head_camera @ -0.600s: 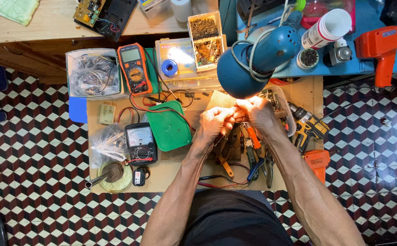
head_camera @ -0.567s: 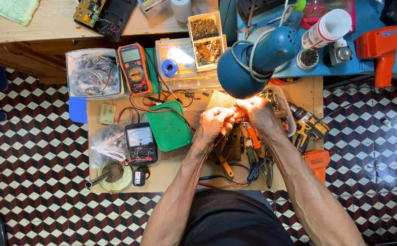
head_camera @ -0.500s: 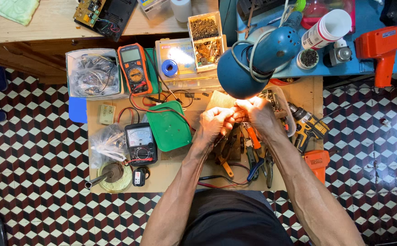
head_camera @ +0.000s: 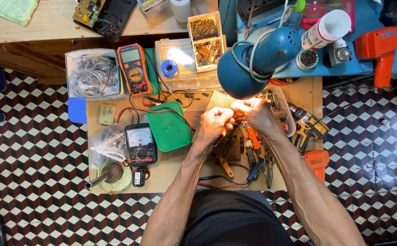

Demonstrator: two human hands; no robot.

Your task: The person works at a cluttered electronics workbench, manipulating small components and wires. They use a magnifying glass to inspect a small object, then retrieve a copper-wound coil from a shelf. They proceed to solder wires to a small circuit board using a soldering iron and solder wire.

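Small part (head_camera: pixel 236 115) pinched between both hands' fingertips.

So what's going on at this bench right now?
A person sits at a small wooden table with both hands raised under a blue desk lamp. The left hand and right hand are pressed close together, working on something small between the fingers; the glare hides what it is. Pliers and cutters lie just below the hands. A green tray, a black dial meter and an orange digital meter sit to the left.
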